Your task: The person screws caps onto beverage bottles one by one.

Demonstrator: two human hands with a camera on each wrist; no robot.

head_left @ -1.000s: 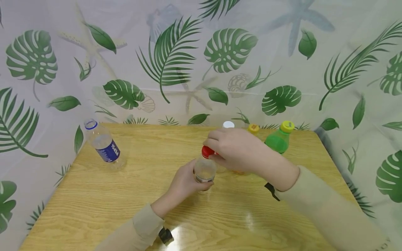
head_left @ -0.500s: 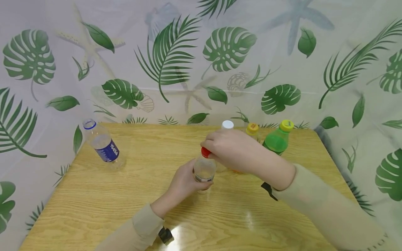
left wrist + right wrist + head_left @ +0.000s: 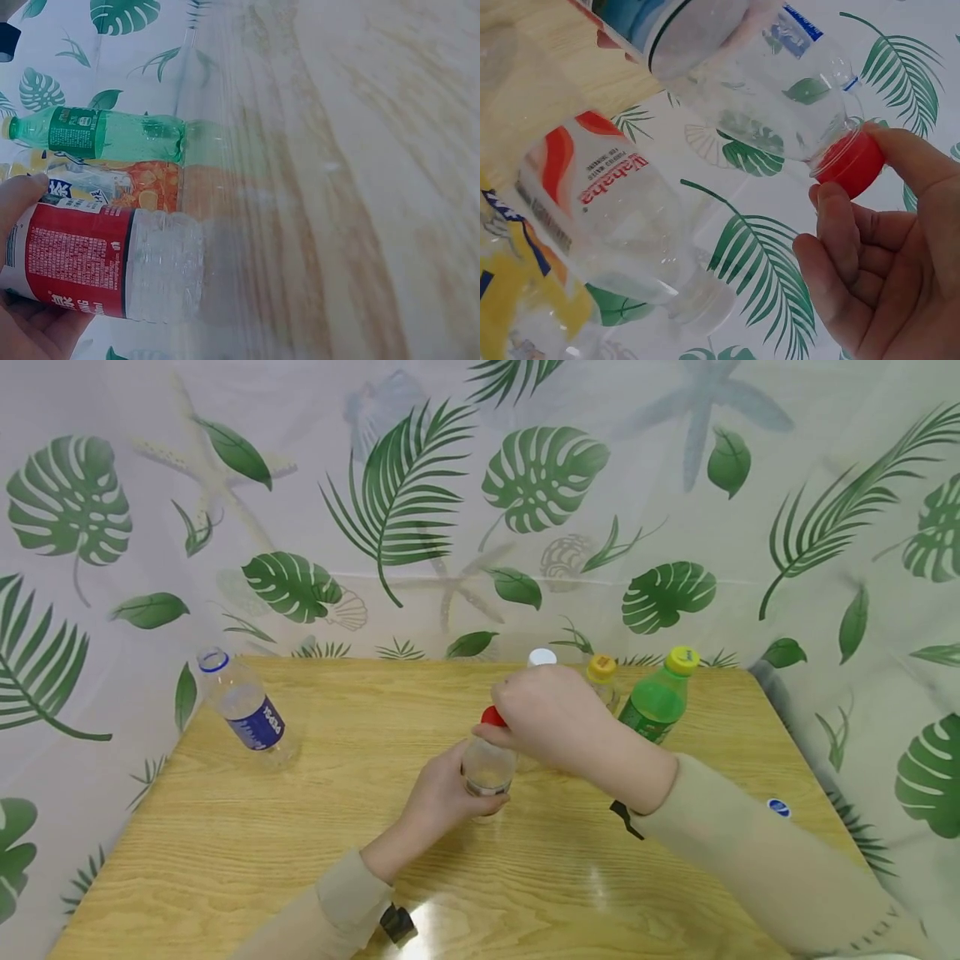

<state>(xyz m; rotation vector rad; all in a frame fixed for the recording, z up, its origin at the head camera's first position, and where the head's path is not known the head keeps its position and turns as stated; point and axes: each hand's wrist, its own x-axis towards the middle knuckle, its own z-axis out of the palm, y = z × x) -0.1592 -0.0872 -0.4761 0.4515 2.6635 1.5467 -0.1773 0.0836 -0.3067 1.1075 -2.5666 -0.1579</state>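
Note:
My left hand (image 3: 442,789) grips a clear plastic bottle (image 3: 489,767) round its middle, near the centre of the wooden table. In the left wrist view the bottle's red label (image 3: 79,255) and ribbed clear base show, with the thumb and fingers wrapped over its upper part. On its neck sits a red cap (image 3: 849,163), which my right hand (image 3: 885,247) pinches between thumb and fingers. From the head view, the right hand (image 3: 551,710) comes over the top from the right and covers part of the cap.
Far left stands an uncapped Pepsi bottle (image 3: 257,718). Behind my right hand are a white-capped bottle (image 3: 619,195) labelled Wahaha, a yellow-capped bottle (image 3: 602,672) and a green bottle (image 3: 657,702). A small blue-and-white disc (image 3: 778,808) lies near the table's right edge.
My right hand has turned at the cap, its wrist and forearm shifting left. The blue-and-white disc has come into view beside the sleeve. My left hand and the bottle have stayed put.

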